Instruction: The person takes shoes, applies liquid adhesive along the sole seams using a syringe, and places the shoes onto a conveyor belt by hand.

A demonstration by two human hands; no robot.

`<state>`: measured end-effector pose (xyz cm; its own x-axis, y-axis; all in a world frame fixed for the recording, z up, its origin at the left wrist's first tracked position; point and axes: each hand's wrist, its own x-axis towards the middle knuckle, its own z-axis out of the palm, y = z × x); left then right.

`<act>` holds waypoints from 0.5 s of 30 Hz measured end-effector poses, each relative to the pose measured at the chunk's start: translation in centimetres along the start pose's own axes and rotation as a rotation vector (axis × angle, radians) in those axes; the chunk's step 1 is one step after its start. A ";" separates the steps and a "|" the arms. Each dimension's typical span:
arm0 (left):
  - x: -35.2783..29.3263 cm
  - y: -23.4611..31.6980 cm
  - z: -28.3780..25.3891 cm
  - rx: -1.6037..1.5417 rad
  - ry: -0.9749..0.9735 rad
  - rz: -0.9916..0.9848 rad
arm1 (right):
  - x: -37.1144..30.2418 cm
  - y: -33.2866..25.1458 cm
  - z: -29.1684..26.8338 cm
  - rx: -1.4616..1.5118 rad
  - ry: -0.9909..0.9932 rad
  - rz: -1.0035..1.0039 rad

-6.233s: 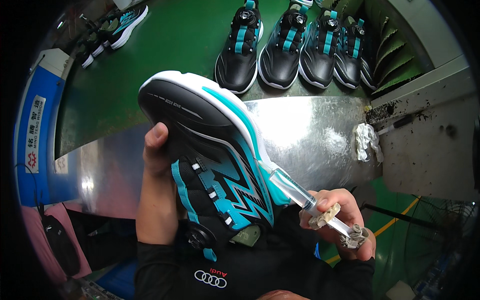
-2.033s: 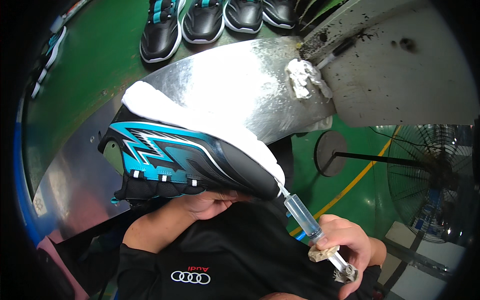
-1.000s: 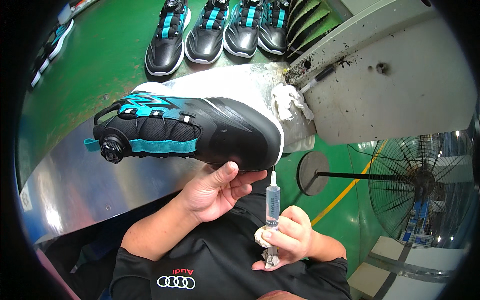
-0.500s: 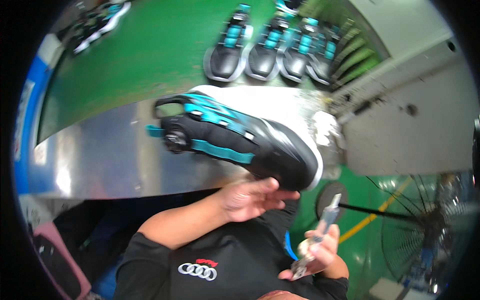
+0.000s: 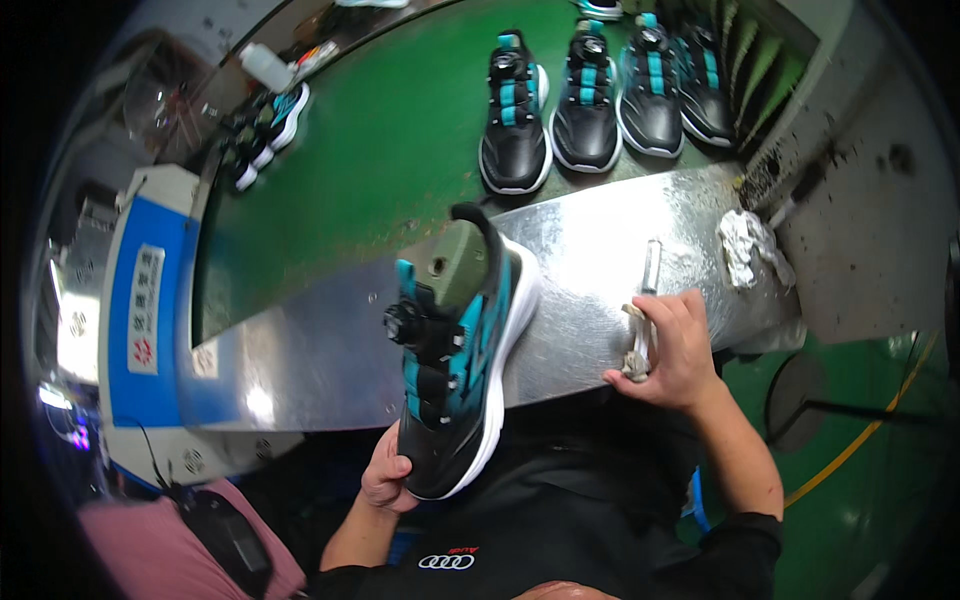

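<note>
Green last (image 5: 457, 268) in shoe (image 5: 458, 385), syringe (image 5: 651, 268) in hand (image 5: 682, 348)

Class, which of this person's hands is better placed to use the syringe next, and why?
Probably the right hand: it holds the syringe, seen against the metal worktop, whereas the left hand is busy gripping the sneaker by its toe end.

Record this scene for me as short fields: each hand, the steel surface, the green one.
Left hand: holds black-and-teal shoe by its toe end
Right hand: at clear syringe; firmness of grip unclear
Steel surface: crumpled white wad toward right end
Green surface: row of four shoes right; other shoes far left
</note>
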<state>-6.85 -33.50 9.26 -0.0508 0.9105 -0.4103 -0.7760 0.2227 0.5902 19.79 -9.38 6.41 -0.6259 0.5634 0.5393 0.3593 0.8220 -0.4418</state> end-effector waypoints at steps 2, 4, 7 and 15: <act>0.5 1.4 -0.6 0.066 0.052 0.101 | 0.4 0.0 0.6 0.030 0.016 0.034; 2.1 3.5 -1.0 0.167 0.101 0.209 | 0.6 -0.1 0.7 0.075 0.030 0.040; 7.5 7.9 -1.4 0.260 0.088 0.286 | 0.3 0.1 0.4 0.091 0.023 0.066; 23.8 14.3 -1.6 0.492 0.152 0.224 | 0.3 0.3 0.6 0.098 0.027 0.095</act>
<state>-20.15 -9.21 6.83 -0.2990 0.9019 -0.3118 -0.3527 0.1992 0.9143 19.32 -8.99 6.05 -0.5732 0.6413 0.5102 0.3458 0.7537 -0.5589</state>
